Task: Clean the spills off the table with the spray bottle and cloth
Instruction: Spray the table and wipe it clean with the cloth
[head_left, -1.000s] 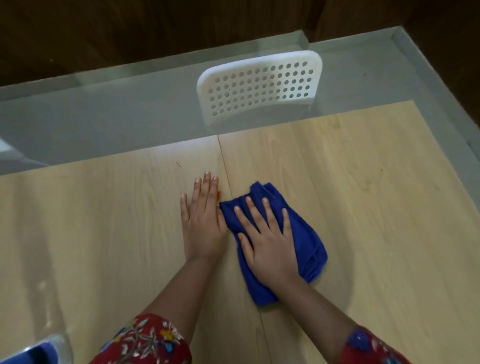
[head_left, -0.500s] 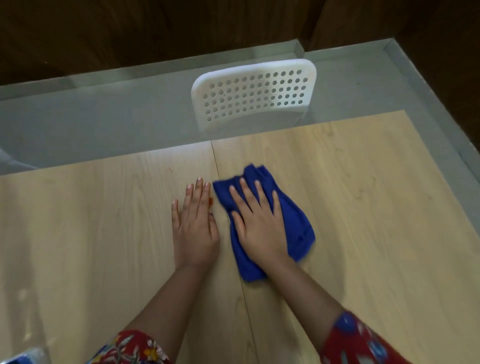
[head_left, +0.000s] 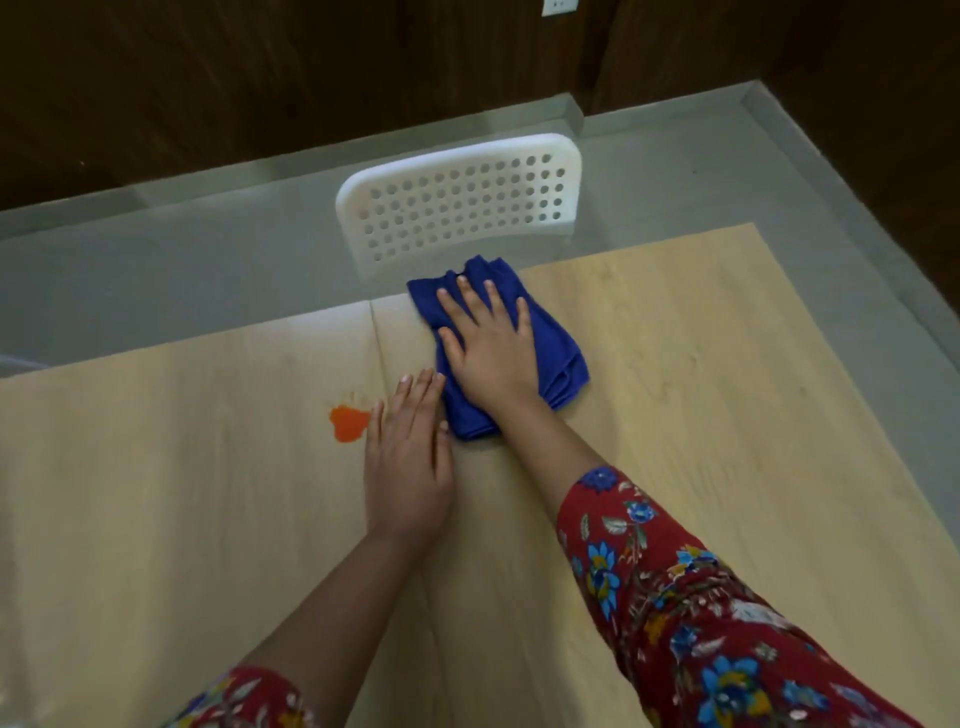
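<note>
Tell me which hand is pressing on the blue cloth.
The right hand, spread flat on the blue cloth; the left hand lies on the bare table beside the orange spill.

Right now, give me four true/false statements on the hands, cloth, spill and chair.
1. The right hand lies flat on the cloth. True.
2. The cloth covers the spill. False: the orange spill lies bare, left of the left hand, apart from the cloth.
3. The left hand grips the cloth. False: it rests flat on the table beside the cloth.
4. A white chair stands past the table's far edge. True.
</note>
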